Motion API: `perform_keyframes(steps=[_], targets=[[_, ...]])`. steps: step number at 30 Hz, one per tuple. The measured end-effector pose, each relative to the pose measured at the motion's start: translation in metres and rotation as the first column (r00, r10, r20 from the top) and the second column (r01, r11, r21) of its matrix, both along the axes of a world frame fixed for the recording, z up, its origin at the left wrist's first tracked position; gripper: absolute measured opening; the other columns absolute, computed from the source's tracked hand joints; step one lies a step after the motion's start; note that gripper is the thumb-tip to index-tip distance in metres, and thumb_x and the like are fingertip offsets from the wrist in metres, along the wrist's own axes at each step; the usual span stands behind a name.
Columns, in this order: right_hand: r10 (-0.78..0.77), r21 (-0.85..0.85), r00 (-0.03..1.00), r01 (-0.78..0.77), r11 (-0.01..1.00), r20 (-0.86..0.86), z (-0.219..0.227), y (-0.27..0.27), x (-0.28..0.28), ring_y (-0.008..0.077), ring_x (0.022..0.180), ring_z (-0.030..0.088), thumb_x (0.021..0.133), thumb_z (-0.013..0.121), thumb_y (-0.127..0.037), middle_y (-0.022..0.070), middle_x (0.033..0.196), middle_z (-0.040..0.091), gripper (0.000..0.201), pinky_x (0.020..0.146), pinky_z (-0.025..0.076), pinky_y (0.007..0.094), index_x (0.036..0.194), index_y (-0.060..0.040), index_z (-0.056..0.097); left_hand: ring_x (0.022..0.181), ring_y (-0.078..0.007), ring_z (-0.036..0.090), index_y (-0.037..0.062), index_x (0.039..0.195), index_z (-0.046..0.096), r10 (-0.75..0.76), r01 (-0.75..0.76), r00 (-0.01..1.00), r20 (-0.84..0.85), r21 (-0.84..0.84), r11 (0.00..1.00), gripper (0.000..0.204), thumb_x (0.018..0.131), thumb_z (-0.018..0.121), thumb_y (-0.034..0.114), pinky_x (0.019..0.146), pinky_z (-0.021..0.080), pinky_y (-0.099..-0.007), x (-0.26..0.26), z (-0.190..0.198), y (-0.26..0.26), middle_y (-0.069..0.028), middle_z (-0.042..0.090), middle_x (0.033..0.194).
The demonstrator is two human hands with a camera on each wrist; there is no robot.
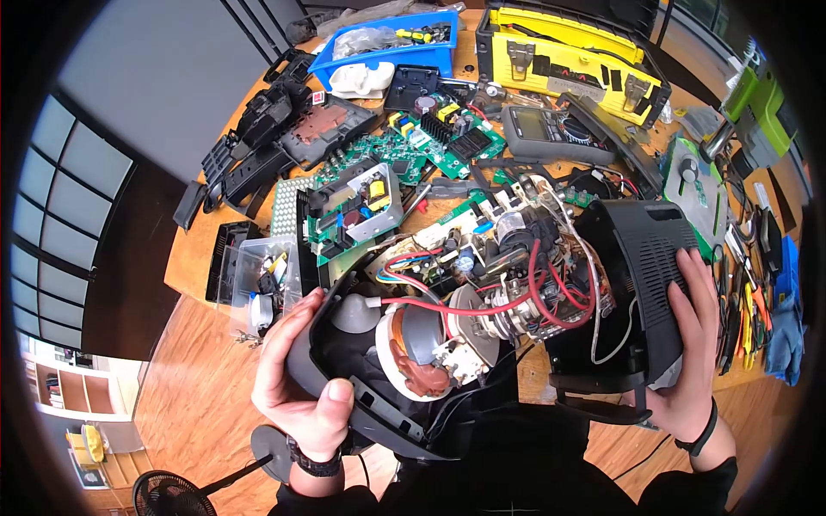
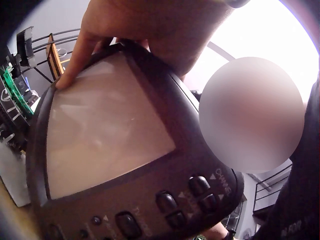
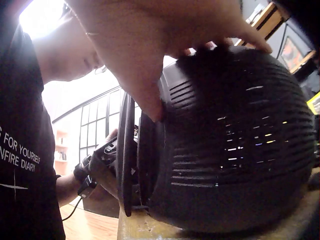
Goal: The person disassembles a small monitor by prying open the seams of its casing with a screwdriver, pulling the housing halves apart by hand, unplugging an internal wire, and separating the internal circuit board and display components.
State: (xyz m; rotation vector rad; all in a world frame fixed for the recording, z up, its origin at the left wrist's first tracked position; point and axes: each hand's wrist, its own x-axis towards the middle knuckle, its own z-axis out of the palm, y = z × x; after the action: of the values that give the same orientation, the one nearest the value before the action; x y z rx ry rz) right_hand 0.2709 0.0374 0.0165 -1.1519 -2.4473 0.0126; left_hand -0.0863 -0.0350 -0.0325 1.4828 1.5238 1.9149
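Note:
A small CRT television lies opened between both hands in the head view. My left hand (image 1: 297,400) grips its black front casing (image 1: 311,365), thumb over the near edge and fingers along the outer side. The left wrist view shows the casing's screen (image 2: 107,130) and channel buttons (image 2: 200,185). Inside sit the picture tube (image 1: 422,340), a grey anode cap (image 1: 355,314) with a red cable, and a crowded circuit board (image 1: 508,232). At the right, my right hand (image 1: 695,353) holds the vented rear cover (image 1: 650,249), fingers spread over its outside, thumb by its rim in the right wrist view.
Behind the television are green circuit boards (image 1: 456,138), a multimeter (image 1: 551,133), a blue bin (image 1: 387,52) and a yellow toolbox (image 1: 568,64). A clear parts box (image 1: 267,284) stands at the left table edge. Several pliers (image 1: 747,322) line the right side.

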Motion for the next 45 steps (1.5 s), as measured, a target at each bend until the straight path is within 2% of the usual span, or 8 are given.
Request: perform_keyframes(steps=[2, 15, 23, 26, 30, 33, 38, 45], targets=[[0.007, -0.091, 1.0, -0.008, 0.996, -0.01, 0.006, -0.002, -0.002, 0.0527, 0.139, 0.03, 0.067, 0.081, -0.027, 0.0283, 0.151, 0.032, 0.086, 0.113, 0.018, 0.0656, 0.141, -0.0077, 0.041, 0.119, -0.034, 0.059, -0.0088, 0.122, 0.059, 0.003, -0.003, 1.0, 0.006, -0.001, 1.0, 0.068, 0.077, 0.08, 0.038, 0.106, 0.043, -0.045, 0.001, 0.0, 0.0, -0.0233, 0.062, 0.123], [0.034, -0.12, 0.999, -0.029, 0.992, 0.041, 0.014, -0.004, -0.001, 0.0534, 0.138, 0.03, 0.063, 0.085, -0.032, 0.0305, 0.149, 0.032, 0.092, 0.113, 0.018, 0.0666, 0.141, -0.0108, 0.04, 0.114, -0.0363, 0.062, -0.0107, 0.116, 0.062, 0.014, -0.012, 0.994, -0.113, 0.016, 1.0, 0.064, 0.073, 0.08, 0.034, 0.104, 0.044, -0.0468, 0.004, 0.004, 0.001, -0.0258, 0.065, 0.116], [0.1, -0.177, 0.995, -0.097, 0.979, 0.005, 0.055, 0.001, -0.007, 0.0529, 0.134, 0.038, 0.064, 0.085, -0.035, 0.0297, 0.143, 0.042, 0.074, 0.111, 0.022, 0.0668, 0.126, -0.0073, 0.056, 0.114, -0.0374, 0.062, -0.0107, 0.116, 0.061, 0.016, -0.012, 0.986, -0.167, 0.02, 1.0, 0.065, 0.072, 0.08, 0.034, 0.104, 0.044, -0.0483, 0.006, 0.006, 0.001, -0.026, 0.065, 0.115], [0.221, -0.181, 0.974, -0.228, 0.957, -0.06, 0.071, 0.01, -0.021, 0.0499, 0.126, 0.049, 0.068, 0.082, -0.031, 0.0271, 0.131, 0.056, 0.052, 0.107, 0.032, 0.0626, 0.11, -0.004, 0.067, 0.113, -0.0381, 0.062, -0.0105, 0.116, 0.061, 0.015, -0.009, 0.979, -0.204, 0.028, 1.0, 0.065, 0.073, 0.08, 0.034, 0.103, 0.044, -0.0492, 0.006, 0.007, 0.0, -0.0261, 0.065, 0.114], [0.308, -0.187, 0.948, -0.318, 0.929, -0.079, 0.085, 0.028, -0.044, 0.0427, 0.119, 0.057, 0.07, 0.08, -0.024, 0.0222, 0.125, 0.061, 0.044, 0.104, 0.04, 0.054, 0.109, -0.0047, 0.07, 0.112, -0.0391, 0.063, -0.0104, 0.116, 0.061, 0.017, -0.004, 0.965, -0.261, 0.047, 0.999, 0.065, 0.073, 0.08, 0.034, 0.103, 0.044, -0.0508, 0.006, 0.007, -0.002, -0.0263, 0.065, 0.114], [0.365, -0.238, 0.929, -0.37, 0.898, -0.068, 0.084, 0.037, -0.057, 0.0438, 0.117, 0.057, 0.071, 0.077, -0.018, 0.0228, 0.123, 0.061, 0.041, 0.105, 0.038, 0.0569, 0.108, -0.0011, 0.067, 0.112, -0.0394, 0.063, -0.0105, 0.116, 0.061, 0.009, 0.005, 0.954, -0.3, 0.045, 0.999, 0.064, 0.073, 0.08, 0.033, 0.103, 0.044, -0.0514, 0.005, 0.009, -0.002, -0.0265, 0.065, 0.114], [0.363, -0.301, 0.932, -0.344, 0.889, 0.006, 0.086, 0.036, -0.076, 0.0381, 0.116, 0.056, 0.071, 0.078, -0.014, 0.0187, 0.125, 0.058, 0.047, 0.105, 0.039, 0.0506, 0.115, -0.0017, 0.065, 0.112, -0.0402, 0.062, -0.0102, 0.116, 0.06, 0.003, 0.009, 0.945, -0.327, 0.034, 0.999, 0.065, 0.072, 0.08, 0.033, 0.103, 0.044, -0.0533, 0.005, 0.011, -0.006, -0.0261, 0.065, 0.114], [0.304, -0.287, 0.952, -0.282, 0.916, 0.034, 0.082, 0.039, -0.084, 0.0336, 0.108, 0.058, 0.072, 0.078, -0.012, 0.0131, 0.116, 0.061, 0.047, 0.104, 0.04, 0.0494, 0.116, -0.0039, 0.065, 0.11, -0.041, 0.063, -0.0093, 0.115, 0.06, 0.006, 0.021, 0.945, -0.328, 0.079, 0.997, 0.068, 0.069, 0.081, 0.036, 0.102, 0.045, -0.0558, 0.008, 0.005, -0.012, -0.0251, 0.065, 0.11]])
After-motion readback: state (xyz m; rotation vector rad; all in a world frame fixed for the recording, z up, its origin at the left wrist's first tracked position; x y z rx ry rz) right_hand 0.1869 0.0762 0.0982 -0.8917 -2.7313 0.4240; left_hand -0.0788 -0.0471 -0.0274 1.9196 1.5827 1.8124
